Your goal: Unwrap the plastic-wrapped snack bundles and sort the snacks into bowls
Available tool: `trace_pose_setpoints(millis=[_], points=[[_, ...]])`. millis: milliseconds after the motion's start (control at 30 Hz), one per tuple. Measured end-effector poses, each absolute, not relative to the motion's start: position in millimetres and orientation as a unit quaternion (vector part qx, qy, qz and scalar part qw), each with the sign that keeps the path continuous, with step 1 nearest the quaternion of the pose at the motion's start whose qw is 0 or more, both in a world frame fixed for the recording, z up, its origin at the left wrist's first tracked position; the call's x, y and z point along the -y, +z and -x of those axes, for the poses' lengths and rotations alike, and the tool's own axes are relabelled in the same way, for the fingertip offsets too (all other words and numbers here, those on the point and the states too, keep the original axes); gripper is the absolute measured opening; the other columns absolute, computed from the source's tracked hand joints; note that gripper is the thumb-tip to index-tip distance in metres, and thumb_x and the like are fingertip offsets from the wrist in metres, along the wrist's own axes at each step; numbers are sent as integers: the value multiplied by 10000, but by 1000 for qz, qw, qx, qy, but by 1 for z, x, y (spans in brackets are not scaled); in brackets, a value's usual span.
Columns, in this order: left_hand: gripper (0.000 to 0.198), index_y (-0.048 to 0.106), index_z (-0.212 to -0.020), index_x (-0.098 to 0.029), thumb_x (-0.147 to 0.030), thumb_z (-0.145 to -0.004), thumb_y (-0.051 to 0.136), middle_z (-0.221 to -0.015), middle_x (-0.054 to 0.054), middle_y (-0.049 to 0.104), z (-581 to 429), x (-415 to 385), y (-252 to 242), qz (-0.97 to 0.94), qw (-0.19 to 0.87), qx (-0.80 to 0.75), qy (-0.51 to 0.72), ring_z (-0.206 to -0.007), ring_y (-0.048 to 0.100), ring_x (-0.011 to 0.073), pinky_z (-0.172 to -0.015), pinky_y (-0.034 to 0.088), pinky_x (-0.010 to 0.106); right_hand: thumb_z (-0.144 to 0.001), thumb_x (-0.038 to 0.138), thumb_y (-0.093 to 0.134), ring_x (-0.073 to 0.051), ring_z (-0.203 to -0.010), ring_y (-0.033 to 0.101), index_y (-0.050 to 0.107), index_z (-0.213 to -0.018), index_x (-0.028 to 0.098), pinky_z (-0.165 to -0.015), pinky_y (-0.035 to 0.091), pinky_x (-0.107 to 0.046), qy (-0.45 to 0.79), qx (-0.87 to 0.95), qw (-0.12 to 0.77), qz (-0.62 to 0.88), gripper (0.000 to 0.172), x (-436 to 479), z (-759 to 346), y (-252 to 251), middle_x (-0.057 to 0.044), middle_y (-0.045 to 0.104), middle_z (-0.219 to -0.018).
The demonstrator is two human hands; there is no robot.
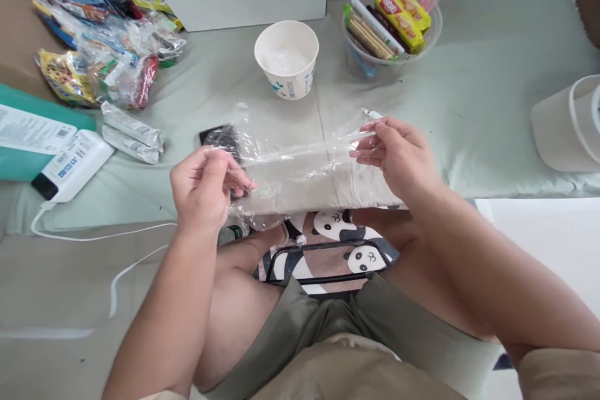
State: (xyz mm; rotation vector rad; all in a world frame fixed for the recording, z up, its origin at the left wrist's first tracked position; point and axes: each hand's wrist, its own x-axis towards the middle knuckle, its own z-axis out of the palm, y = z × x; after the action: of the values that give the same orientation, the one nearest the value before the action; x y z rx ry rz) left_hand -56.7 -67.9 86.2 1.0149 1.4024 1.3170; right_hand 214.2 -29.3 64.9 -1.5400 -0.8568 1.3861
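Note:
A clear plastic bag (295, 159) is stretched between both hands above the edge of a pale green covered surface (469, 106). My left hand (206, 184) pinches the bag's left end, fingers closed. My right hand (396, 150) pinches the right end near its zip strip. A dark phone (219, 136) lies under the bag's left part. Behind the bag stands a white paper cup (287, 57).
A clear bowl (434, 28) of biscuit packs sits at the back right. A heap of bagged snacks (103, 31) lies at the back left, with two silver sachets (131, 131), a white power bank (72, 164) and its cable. A white roll (569, 125) is at the right edge.

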Motion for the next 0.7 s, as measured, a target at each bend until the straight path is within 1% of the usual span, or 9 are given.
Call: trace_pose_setpoints(millis=[133, 233, 333, 400, 500, 533, 567, 600, 700], points=[[320, 620, -654, -207, -219, -973, 590, -499, -48, 586, 50, 57, 92, -316, 436, -595, 597, -453, 612, 84, -409, 314, 224, -908, 592, 680, -133, -630, 711, 629, -1015, 236, -623, 594, -258, 531, 337, 472, 618, 374, 29, -223, 59, 10, 682, -713], [356, 603, -654, -189, -189, -1006, 549, -500, -49, 583, 49, 54, 93, -278, 452, -587, 612, -451, 581, 57, -425, 316, 200, -916, 636, 638, -156, -707, 728, 596, -1234, 287, -721, 617, -312, 526, 393, 475, 586, 474, 34, -225, 58, 11, 701, -781], [263, 657, -737, -196, -240, -993, 613, -523, -44, 630, 51, 53, 92, -284, 472, -576, 604, -477, 617, 64, -423, 326, 188, -819, 511, 780, -198, -836, 743, 503, -1425, 351, -849, 628, -395, 550, 469, 432, 538, 686, 41, -222, 61, 7, 727, -889], [33, 698, -909, -234, -255, -919, 721, -600, -54, 702, 56, 55, 91, -309, 481, -566, 593, -535, 662, 75, -456, 396, 183, -757, 364, 832, -203, -858, 723, 504, -1443, 362, -887, 620, -419, 545, 503, 419, 524, 760, 43, -221, 65, 17, 710, -880], [631, 605, -1281, -371, -152, -753, 873, -722, -114, 749, 65, 59, 88, -395, 459, -551, 574, -685, 708, 90, -673, 570, 199, -786, 294, 772, -185, -832, 682, 638, -1302, 324, -888, 609, -412, 501, 521, 430, 541, 534, 43, -224, 70, 10, 678, -870], [766, 563, -1350, -411, -125, -722, 895, -746, -130, 746, 68, 60, 86, -428, 436, -553, 567, -715, 707, 91, -735, 591, 212, -792, 290, 757, -181, -831, 671, 683, -1230, 302, -884, 605, -406, 487, 527, 431, 547, 444, 42, -226, 71, 2, 672, -877], [782, 571, -1360, -421, -123, -718, 904, -762, -132, 741, 70, 62, 84, -458, 404, -562, 558, -733, 702, 93, -774, 600, 222, -790, 286, 752, -180, -837, 664, 715, -1172, 284, -881, 601, -403, 479, 534, 430, 547, 384, 41, -228, 72, -5, 668, -886], [691, 628, -1319, -403, -141, -738, 896, -784, -119, 741, 73, 63, 82, -483, 367, -578, 546, -753, 702, 99, -802, 605, 235, -780, 282, 756, -182, -846, 660, 735, -1138, 271, -880, 598, -401, 474, 544, 428, 544, 359, 40, -230, 73, -11, 663, -892], [198, 795, -1036, -320, -261, -848, 822, -888, -28, 751, 79, 65, 74, -546, 283, -622, 486, -864, 714, 172, -926, 609, 347, -754, 252, 774, -193, -857, 656, 760, -1129, 267, -910, 590, -421, 421, 588, 419, 549, 377, 39, -233, 70, -13, 643, -871]])
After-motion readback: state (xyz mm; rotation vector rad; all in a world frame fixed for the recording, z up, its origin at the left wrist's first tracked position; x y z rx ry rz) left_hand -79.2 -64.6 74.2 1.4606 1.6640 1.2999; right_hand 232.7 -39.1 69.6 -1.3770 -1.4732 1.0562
